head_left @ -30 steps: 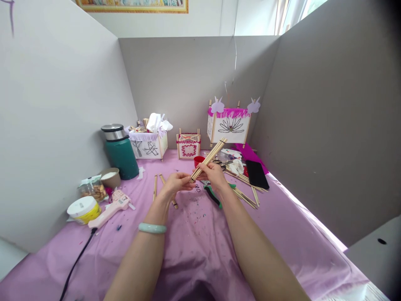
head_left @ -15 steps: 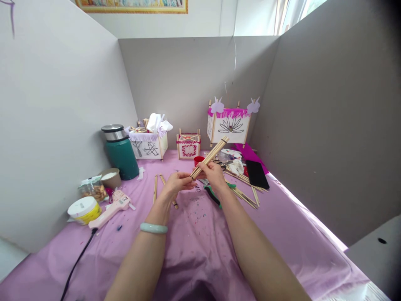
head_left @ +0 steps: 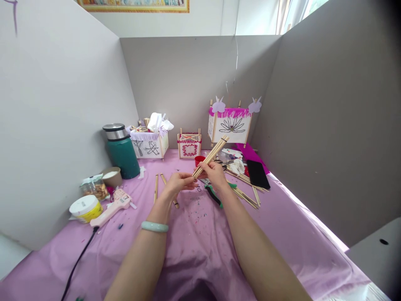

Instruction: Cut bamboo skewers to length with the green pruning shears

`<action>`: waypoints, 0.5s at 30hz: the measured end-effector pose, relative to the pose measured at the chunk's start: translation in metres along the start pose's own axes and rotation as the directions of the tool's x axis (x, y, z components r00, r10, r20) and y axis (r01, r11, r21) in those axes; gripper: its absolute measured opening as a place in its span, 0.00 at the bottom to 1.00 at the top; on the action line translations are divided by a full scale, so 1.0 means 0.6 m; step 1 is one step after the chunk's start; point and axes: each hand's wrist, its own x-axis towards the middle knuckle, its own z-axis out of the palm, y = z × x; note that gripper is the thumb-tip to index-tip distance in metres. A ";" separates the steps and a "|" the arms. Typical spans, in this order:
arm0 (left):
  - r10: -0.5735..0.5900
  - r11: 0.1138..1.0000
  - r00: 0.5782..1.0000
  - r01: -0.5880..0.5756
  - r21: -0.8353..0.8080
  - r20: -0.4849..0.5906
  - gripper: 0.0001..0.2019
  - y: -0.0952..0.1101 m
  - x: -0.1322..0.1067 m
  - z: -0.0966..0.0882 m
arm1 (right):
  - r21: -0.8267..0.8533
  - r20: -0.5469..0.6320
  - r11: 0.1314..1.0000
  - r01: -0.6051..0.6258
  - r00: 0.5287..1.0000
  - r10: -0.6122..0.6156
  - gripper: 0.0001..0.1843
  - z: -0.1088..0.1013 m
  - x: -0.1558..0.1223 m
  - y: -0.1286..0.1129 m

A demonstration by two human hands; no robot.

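Note:
A bundle of thin bamboo sticks (head_left: 212,154) slants up and to the right above the purple tablecloth (head_left: 200,246). My right hand (head_left: 215,174) is wrapped round its lower part. My left hand (head_left: 179,183), a pale green bangle on its wrist, pinches the bundle's near end with thumb and fingertips. Green-handled pliers (head_left: 213,193) lie on the cloth just under my right hand. Two loose sticks (head_left: 156,188) lie left of my left hand.
A pink glue gun (head_left: 112,207) with a black cord, a white tub (head_left: 85,207), a snack jar and a green flask (head_left: 122,150) stand at the left. Paper lantern boxes (head_left: 231,125) line the back wall. More sticks and a black phone (head_left: 257,173) lie at the right. Grey partitions enclose the table.
Both hands and the stick bundle have stayed almost where they were; the view has shifted slightly.

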 end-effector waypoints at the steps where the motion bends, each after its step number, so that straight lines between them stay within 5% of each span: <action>1: 0.007 1.000 1.000 -0.007 0.019 -0.016 0.14 0.000 0.000 0.002 | -0.005 -0.002 1.000 -0.002 1.000 0.002 0.12 0.000 0.000 0.000; 8: 0.050 0.999 0.995 -0.051 -0.012 -0.092 0.12 -0.006 0.002 0.020 | 0.030 -0.048 0.997 0.072 0.996 -0.071 0.15 0.010 0.000 0.005; 12: 0.038 0.968 0.995 -0.013 0.252 -0.095 0.16 0.006 0.001 -0.014 | -0.040 -0.071 0.999 0.033 0.997 -0.036 0.09 0.014 -0.003 0.002; 13: 0.072 0.922 0.976 0.013 0.388 -0.203 0.17 0.011 0.000 -0.030 | -0.059 -0.044 0.998 -0.008 0.999 0.005 0.07 0.015 -0.005 0.000; 15: 0.166 0.693 0.871 0.229 0.683 -0.461 0.16 0.021 -0.001 -0.066 | -0.117 0.052 0.986 -0.118 0.991 0.125 0.05 0.019 -0.013 -0.005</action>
